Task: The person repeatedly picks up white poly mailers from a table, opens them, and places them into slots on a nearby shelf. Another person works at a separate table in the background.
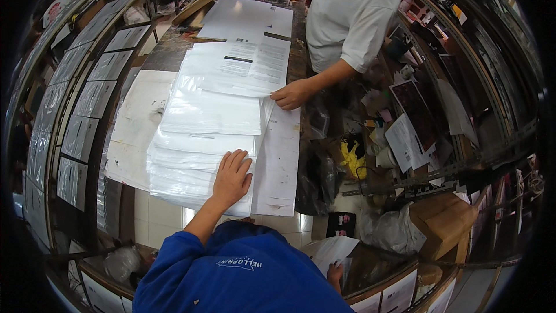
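Fingers slightly apart, the left hand rests flat on the near end of a layered stack of translucent plastic bags, while the right hand, low at the person's side, has its fingers closed on a white sheet. The stack lies along the bench, a co-worker's hand at its right edge and racked printed sheets to the left.

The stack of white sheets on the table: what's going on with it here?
The person's left hand rests on the near part of the stack of white sheets, which lies on the table. The right hand, low beside the body, holds a loose sheet. At the stack's right edge, a co-worker's hand touches the sheets. Dark print shows toward the stack's far end.
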Action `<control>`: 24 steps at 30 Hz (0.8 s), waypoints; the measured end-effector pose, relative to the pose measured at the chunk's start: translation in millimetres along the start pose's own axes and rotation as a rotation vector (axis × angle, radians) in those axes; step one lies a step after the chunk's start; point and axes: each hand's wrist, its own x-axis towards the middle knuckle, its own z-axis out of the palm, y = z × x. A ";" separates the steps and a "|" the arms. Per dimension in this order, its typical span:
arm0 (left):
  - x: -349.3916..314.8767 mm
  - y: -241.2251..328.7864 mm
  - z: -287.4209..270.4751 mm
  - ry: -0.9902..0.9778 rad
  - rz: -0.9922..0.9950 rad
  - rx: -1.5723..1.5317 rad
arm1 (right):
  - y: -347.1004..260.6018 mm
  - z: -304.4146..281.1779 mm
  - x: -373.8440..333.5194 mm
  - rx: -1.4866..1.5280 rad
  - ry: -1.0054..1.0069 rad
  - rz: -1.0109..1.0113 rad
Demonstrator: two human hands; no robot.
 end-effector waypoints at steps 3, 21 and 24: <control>-1.1 -3.4 3.0 0.018 0.001 -0.013 | -3.1 1.7 1.7 -0.002 -0.025 -0.017; 58.4 -26.4 -25.1 0.204 -0.080 -0.111 | -24.9 1.9 -42.6 -0.029 0.023 0.057; 85.7 -43.5 -27.2 0.172 -0.121 -0.072 | -25.0 3.2 -49.9 -0.104 0.055 0.076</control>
